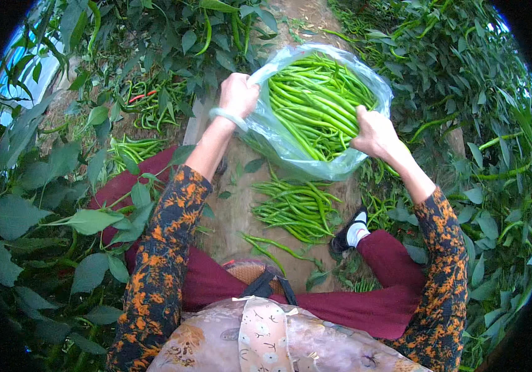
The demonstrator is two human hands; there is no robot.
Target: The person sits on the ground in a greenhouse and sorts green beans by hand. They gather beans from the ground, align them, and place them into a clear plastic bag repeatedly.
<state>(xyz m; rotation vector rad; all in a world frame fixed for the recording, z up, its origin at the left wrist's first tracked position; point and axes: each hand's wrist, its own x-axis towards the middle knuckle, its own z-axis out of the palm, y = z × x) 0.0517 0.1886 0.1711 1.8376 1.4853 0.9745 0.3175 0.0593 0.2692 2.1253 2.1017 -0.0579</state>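
Note:
A translucent plastic bag (pixel 266 132) stands before me with its mouth wide, filled with long green chili peppers (pixel 312 100). My left hand (pixel 239 95) is closed on the bag's left rim; a pale bangle (pixel 228 117) circles that wrist. At the right side of the mouth, my right hand (pixel 375 132) has its thumb over the peppers and its fingers curled at the rim, gripping the bag's edge. The fingers' undersides are hidden. Just below the bag, a pile of loose green chili peppers (pixel 293 209) lies on the ground, with a few single peppers (pixel 270 246) nearer me.
Leafy pepper plants (pixel 470 186) line both sides of the dirt path (pixel 233 204). More picked peppers lie in a heap (pixel 138 151) at left, near a red pepper (pixel 142 96). My shoe (pixel 342 239) rests right of the pile. A leafy branch (pixel 89 221) crosses my left leg.

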